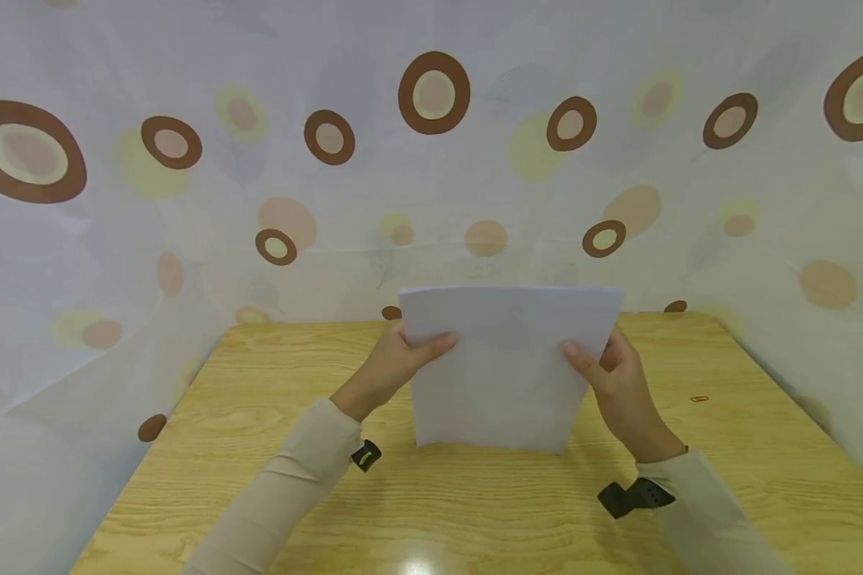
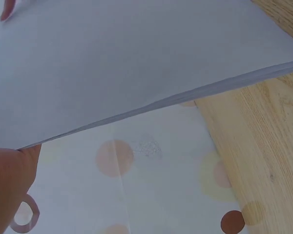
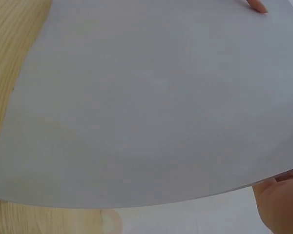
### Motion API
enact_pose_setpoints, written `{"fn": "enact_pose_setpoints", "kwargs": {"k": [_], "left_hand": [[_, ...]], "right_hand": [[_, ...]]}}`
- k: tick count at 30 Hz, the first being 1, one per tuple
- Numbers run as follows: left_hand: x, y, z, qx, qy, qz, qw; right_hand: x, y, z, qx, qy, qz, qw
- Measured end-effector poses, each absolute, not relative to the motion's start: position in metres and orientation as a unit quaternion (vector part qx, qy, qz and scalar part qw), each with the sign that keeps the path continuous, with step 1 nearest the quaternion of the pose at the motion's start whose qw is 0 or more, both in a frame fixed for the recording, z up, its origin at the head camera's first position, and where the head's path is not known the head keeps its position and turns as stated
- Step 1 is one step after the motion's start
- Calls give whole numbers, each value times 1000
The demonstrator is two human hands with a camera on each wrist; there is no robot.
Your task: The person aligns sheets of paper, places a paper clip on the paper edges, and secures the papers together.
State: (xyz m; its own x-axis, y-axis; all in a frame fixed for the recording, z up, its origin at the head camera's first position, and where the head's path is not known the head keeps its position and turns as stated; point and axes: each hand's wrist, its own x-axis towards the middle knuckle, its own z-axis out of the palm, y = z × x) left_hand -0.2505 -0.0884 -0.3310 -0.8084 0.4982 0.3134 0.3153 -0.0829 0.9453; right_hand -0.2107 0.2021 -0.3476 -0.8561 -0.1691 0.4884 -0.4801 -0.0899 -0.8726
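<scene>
A stack of white paper (image 1: 503, 383) is held upright above the table, its broad face toward me. My left hand (image 1: 388, 363) grips the left edge, thumb on the near face and fingers hidden behind. On the opposite edge my right hand (image 1: 622, 391) grips in the same way. In the left wrist view the paper stack (image 2: 136, 58) shows several layered sheets along its edge, with part of the left hand (image 2: 10, 180) at the lower left. The right wrist view is mostly filled by the stack's face (image 3: 151, 107), and part of the right hand (image 3: 283, 204) shows at the lower right.
An orange paper clip (image 1: 700, 398) lies on the wooden table (image 1: 288, 495), right of the right hand. A white sheet with brown and pastel circles (image 1: 431, 176) hangs behind the table and along both sides. Dark straps (image 1: 636, 497) sit at the wrists.
</scene>
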Motion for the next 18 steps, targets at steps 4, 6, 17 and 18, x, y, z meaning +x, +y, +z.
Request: {"fn": "enact_pose_setpoints", "kwargs": {"k": [4,6,17,18], "left_hand": [[-251,-86,-333,298,671,675,75],[-251,-84,-335,293,681,667,75],[-251,-78,-336,276,725,630,41],[-250,-77,-335,275,727,628,35]], "right_hand": [[-213,205,-346,252,-678,686,78],[-213,206,-347,248,-689,678,64],[-213,202,-342,212,-716,660,86],[-213,201,-340,210,-718,657,90]]}}
